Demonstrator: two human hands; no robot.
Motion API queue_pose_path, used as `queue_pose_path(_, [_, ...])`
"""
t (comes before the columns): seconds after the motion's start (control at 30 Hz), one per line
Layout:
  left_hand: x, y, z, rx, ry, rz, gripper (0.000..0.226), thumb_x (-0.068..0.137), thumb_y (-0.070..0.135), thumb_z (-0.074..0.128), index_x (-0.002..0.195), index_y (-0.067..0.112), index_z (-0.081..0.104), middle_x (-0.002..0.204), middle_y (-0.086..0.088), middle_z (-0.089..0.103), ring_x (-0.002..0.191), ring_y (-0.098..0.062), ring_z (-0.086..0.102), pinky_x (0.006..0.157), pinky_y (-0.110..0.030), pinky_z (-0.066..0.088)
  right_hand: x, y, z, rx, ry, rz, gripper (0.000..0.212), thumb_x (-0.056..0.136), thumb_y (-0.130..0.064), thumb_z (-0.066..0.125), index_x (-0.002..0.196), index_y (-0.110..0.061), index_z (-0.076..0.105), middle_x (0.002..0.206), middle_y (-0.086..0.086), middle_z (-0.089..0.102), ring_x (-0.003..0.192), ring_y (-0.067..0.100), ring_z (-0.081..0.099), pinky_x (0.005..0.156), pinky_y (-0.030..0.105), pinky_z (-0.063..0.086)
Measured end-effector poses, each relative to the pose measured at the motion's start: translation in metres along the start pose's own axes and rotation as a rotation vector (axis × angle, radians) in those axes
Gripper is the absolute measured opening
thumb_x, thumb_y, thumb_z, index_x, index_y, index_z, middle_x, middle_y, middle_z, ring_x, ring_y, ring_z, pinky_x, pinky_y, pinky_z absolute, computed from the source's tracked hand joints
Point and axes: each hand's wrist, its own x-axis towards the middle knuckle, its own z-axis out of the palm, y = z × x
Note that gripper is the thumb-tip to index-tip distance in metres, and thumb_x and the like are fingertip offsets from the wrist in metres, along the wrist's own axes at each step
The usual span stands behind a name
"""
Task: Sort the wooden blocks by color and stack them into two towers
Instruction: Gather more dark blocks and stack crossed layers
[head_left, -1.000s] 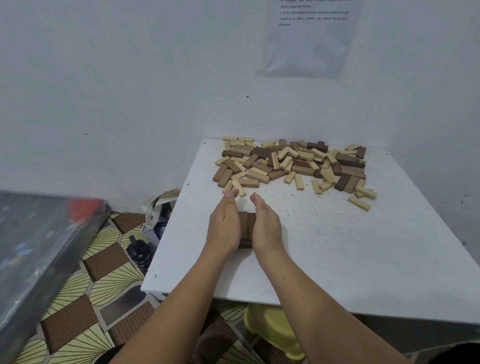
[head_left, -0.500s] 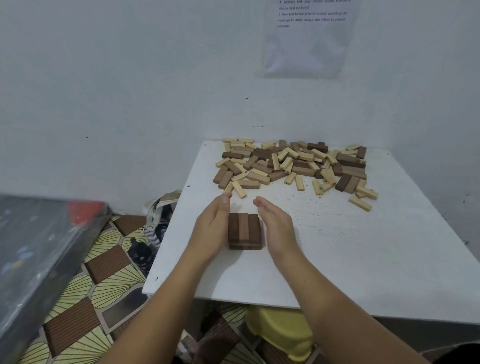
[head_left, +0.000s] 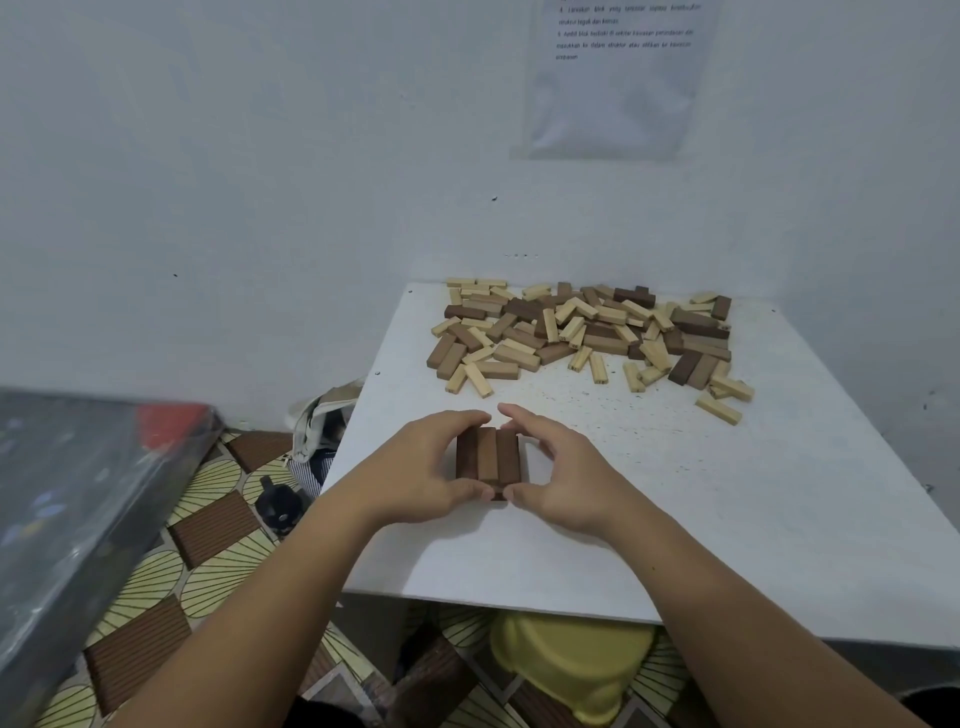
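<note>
Half a second after drawing apart, both hands close back in on the dark-block stack (head_left: 488, 460), now taking it by its ends rather than pressing flat against its sides as they did a second ago. The stack itself sits where it was, near the front left of the white worktop (head_left: 753, 519).

The left hand (head_left: 426, 467) curls its fingers over the stack's far end and sets its thumb at the near edge; the right hand (head_left: 561, 473) mirrors it from the other side, so the two hands grip the stack between them. The fingertips of both nearly meet behind it. Three brown blocks lie side by side on top, running away from the camera, with a lower layer just showing at the front.

Well apart, along the worktop's far edge by the wall, the loose pile of blocks (head_left: 587, 332), pale and dark mixed, lies unsorted. A printed sheet (head_left: 618, 78) hangs on the white wall above. A yellow plastic item (head_left: 571, 665) sits under the worktop, a cloth bag (head_left: 322, 421) leans at its left side, and the floor (head_left: 208, 571) is patterned in cream and brown.
</note>
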Motion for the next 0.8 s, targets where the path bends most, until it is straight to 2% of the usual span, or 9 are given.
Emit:
queue_pose_path(0.1, [0.0056,0.0024,0.0011,-0.018,-0.012,0.002,0.085,0.081,0.039,0.087,0.154,0.033,0.043,0.150,0.015,0.051,0.135,-0.004,0.046,0.115,-0.028,0.037,0.0005,0.0011,0.0012,-0.005,0.034,-0.002,0.092,0.079,-0.017,0.083,0.152,-0.046,0.037,0.142,-0.017,0.052,0.139,0.006,0.042,0.119,0.034,0.034])
queue_pose_path(0.23, [0.0084,0.0042,0.0016,-0.036,-0.011,0.019,0.084,0.081,0.034,0.087,0.153,0.036,0.044,0.143,0.016,0.056,0.131,-0.003,0.050,0.110,-0.024,0.038,0.0011,0.0040,0.0026,0.014,0.055,-0.011,0.091,0.077,-0.018,0.083,0.152,-0.046,0.039,0.142,-0.016,0.053,0.139,0.005,0.043,0.120,0.035,0.034])
queue_pose_path(0.5, [0.0114,0.0022,0.0004,-0.065,-0.023,0.023,0.085,0.081,0.034,0.088,0.153,0.038,0.043,0.139,0.015,0.058,0.130,-0.005,0.052,0.112,-0.030,0.042,0.0018,0.0047,0.0033,0.009,0.057,-0.021,0.092,0.079,-0.018,0.083,0.153,-0.047,0.036,0.145,-0.014,0.051,0.140,0.007,0.042,0.119,0.035,0.035])
queue_pose_path(0.8, [0.0114,-0.0010,0.0023,-0.068,-0.022,0.020,0.091,0.080,0.034,0.088,0.155,0.038,0.037,0.143,0.015,0.056,0.133,-0.004,0.050,0.115,-0.029,0.039,0.0018,0.0048,0.0027,0.012,0.034,-0.021,0.097,0.080,-0.018,0.082,0.156,-0.048,0.029,0.139,-0.017,0.053,0.138,0.006,0.043,0.111,0.025,0.033])
